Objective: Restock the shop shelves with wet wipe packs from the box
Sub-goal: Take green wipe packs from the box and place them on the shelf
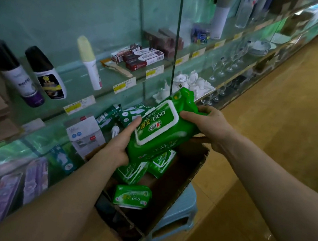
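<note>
Left grip: we are curling our left grip [122,146] round the near end of the large green wet wipe pack [158,132].
Right grip: our right grip [207,126] is clasping the far end, thumb on top.
Pack position: it is hovering over the open cardboard box [188,166], just before the glass shelf [47,136].
Risk: we are judging that the slick film may slip, or that the pack may topple the small green packs [111,115] shelved there.
Writing: "999" is showing in white on the lid; the shelf tags are proving illegible.
</note>
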